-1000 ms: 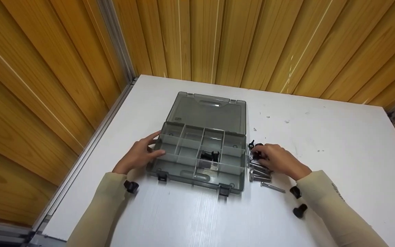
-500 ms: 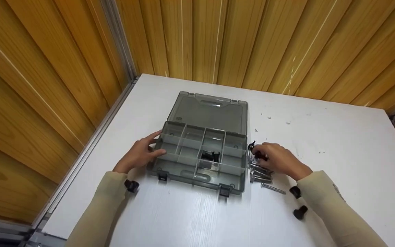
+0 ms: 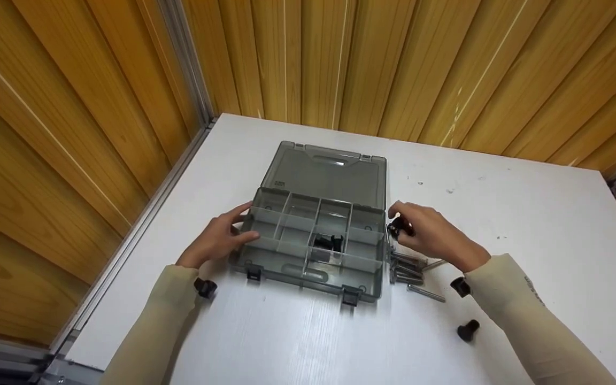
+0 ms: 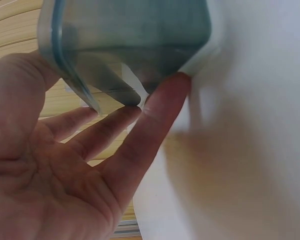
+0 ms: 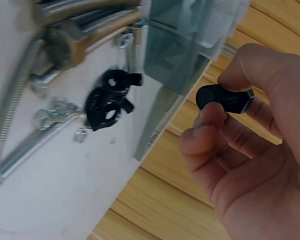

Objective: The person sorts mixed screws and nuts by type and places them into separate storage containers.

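A smoky grey compartment box (image 3: pixel 318 283) stands with its lid (image 3: pixel 329 176) folded back. My left hand (image 3: pixel 220 238) grips its left end, thumb over the rim and fingers along the outer wall, as the left wrist view also shows. One inner compartment holds several small black parts (image 3: pixel 329 243). Beside the right end, my right hand (image 3: pixel 433 230) pinches a short black bolt (image 5: pixel 222 100) with a hex-shaped end between thumb and fingertips. On the table near this hand lie black ringed pieces (image 5: pixel 107 100) and a pile of silver bolts (image 3: pixel 407 270).
A single long screw (image 3: pixel 426 293) lies just in front of the pile. Farther toward the front right is a black knob-like piece (image 3: pixel 467 330). Wood-look panels (image 3: pixel 393 64) rise behind the white table (image 3: pixel 297 342) and along its left.
My right hand has lifted and shifted slightly away from me, off the pile, with the short black bolt between its fingers. The left hand stays on the box.
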A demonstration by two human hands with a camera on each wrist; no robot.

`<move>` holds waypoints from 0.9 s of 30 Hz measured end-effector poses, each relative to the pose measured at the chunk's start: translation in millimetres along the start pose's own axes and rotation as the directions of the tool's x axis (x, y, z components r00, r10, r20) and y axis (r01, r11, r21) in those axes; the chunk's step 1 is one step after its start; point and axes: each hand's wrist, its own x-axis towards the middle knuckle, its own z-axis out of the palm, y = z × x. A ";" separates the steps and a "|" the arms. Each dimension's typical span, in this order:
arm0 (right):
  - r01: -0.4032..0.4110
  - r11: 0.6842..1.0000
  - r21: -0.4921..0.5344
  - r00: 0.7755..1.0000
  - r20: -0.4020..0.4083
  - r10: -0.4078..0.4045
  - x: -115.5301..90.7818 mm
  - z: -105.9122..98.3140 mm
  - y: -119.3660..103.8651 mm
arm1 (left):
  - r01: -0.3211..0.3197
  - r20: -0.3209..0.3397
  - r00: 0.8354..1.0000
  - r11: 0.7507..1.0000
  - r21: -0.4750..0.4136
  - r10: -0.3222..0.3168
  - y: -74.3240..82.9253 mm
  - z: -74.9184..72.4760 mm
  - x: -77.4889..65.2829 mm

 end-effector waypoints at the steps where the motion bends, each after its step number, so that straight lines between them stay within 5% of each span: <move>1: 0.016 1.000 -0.012 1.000 -0.006 -0.016 2.0 -1.3 -3.2 | 0.000 0.000 1.000 1.000 -0.001 0.000 0.1 -0.2 -0.3; 9: 0.118 0.991 -0.064 0.993 -0.011 -0.119 17.3 -6.9 -26.5 | -0.006 0.006 1.000 1.000 -0.002 0.006 -0.3 -0.3 -0.8; 18: 0.117 0.990 -0.084 0.992 0.060 -0.112 27.8 -4.5 -46.9 | -0.005 0.004 1.000 1.000 0.000 0.005 -1.5 -0.6 -0.8; 27: 0.188 0.982 0.017 0.980 0.068 -0.188 40.9 1.9 -59.5 | -0.010 0.004 1.000 1.000 0.010 0.010 -0.4 -1.5 -0.7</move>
